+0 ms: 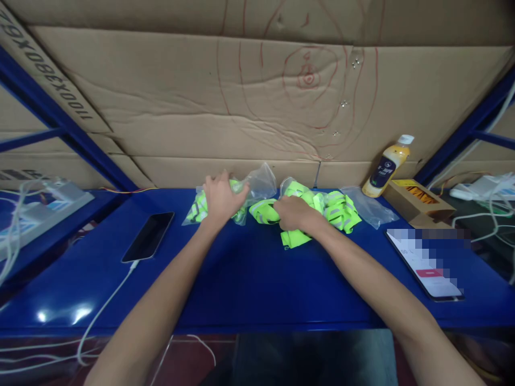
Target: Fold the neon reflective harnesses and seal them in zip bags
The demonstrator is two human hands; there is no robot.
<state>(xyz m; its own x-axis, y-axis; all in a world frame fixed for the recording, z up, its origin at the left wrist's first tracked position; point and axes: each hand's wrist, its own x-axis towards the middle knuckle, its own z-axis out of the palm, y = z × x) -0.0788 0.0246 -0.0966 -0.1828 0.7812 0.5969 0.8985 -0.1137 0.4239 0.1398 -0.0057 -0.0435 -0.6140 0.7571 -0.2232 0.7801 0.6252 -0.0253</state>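
My left hand [223, 198] is curled over a clear plastic bag [195, 212] that holds neon yellow-green straps with grey reflective stripes. Its fingertips reach behind the bag, and the thumb lies on the right side. A folded neon reflective strap [263, 212] sticks out on the left of my right hand [295, 214], which is closed around it. More neon straps [341, 212] lie in a loose heap to the right of that hand. One strap end [295, 239] hangs out below the right wrist. The right fingertips are partly hidden.
On the blue table [257, 289], a black phone [148, 237] with a white cable lies left and a lit phone [426, 265] right. At the back right are a flat plastic bag [372, 206], a drink bottle [387, 167] and a cardboard box [418, 201]. A cardboard wall [169, 96] stands behind.
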